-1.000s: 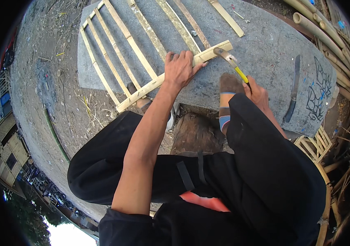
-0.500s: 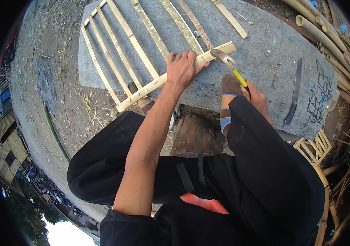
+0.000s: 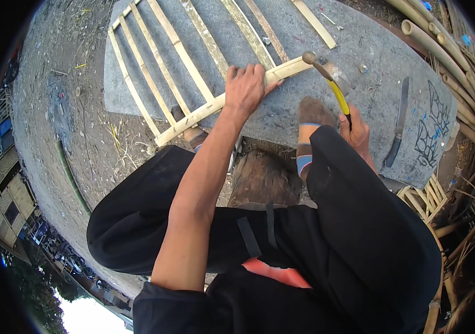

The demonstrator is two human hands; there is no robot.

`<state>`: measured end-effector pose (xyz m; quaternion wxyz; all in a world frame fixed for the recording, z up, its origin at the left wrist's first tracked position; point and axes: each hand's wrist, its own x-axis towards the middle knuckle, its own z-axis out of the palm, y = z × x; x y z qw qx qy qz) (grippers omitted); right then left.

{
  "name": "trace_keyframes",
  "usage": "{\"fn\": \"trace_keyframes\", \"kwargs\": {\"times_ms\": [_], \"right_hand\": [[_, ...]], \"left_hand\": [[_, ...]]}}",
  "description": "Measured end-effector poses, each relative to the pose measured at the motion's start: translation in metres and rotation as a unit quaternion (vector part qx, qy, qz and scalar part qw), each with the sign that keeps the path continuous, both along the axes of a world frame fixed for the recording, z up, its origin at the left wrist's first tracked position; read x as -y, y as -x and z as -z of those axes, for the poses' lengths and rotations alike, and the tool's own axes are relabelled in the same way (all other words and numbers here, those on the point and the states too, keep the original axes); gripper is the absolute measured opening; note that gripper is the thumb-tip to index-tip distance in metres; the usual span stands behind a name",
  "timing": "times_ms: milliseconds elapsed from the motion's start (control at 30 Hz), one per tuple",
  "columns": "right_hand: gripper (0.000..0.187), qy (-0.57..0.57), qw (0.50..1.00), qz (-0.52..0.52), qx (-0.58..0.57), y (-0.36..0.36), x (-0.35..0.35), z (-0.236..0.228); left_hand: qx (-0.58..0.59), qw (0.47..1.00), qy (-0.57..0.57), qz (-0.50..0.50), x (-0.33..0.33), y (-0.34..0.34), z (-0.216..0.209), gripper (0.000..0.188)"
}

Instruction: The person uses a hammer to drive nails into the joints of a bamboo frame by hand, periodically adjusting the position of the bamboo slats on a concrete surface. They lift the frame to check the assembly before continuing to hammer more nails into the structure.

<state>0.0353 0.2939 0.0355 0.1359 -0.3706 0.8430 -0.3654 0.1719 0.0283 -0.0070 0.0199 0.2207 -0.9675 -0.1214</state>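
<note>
My left hand (image 3: 244, 89) is closed over a flat bamboo crosspiece (image 3: 193, 117), fingers on its far side and thumb stretched along it. Several bamboo slats (image 3: 179, 49) run away from that strip, forming a ladder-like frame on a grey slab. My right hand (image 3: 355, 132) grips the dark handle end of a hammer (image 3: 336, 92) with a yellow shaft. The hammer's head is at the crosspiece's right end, partly blurred; I cannot tell whether they touch. My right palm and some fingers are hidden from view.
A long knife (image 3: 399, 125) lies on the grey slab (image 3: 371, 53) to the right. One loose bamboo strip (image 3: 315, 23) rests at the far side. Bamboo poles (image 3: 437, 47) are piled beyond the slab's right edge. A wooden stump (image 3: 265, 178) stands between my feet.
The hammer has swung slightly right and turned, its head now by the crosspiece's right end. My left hand stays on the crosspiece, which has shifted a little left.
</note>
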Motion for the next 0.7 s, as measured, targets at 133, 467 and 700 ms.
{"fn": "trace_keyframes", "kwargs": {"times_ms": [133, 467, 700], "right_hand": [[0.027, -0.062, 0.995, -0.047, -0.062, 0.003, 0.002, 0.009], [0.025, -0.171, 0.983, -0.061, -0.012, 0.006, 0.010, -0.002], [0.026, -0.047, 0.997, 0.040, 0.049, 0.008, 0.008, -0.018]], "left_hand": [[-0.004, 1.000, -0.016, -0.001, -0.006, 0.006, -0.001, 0.052], [0.009, 1.000, -0.017, -0.010, -0.005, 0.006, 0.001, 0.058], [-0.004, 1.000, -0.017, 0.001, -0.005, 0.006, -0.002, 0.051]]}}
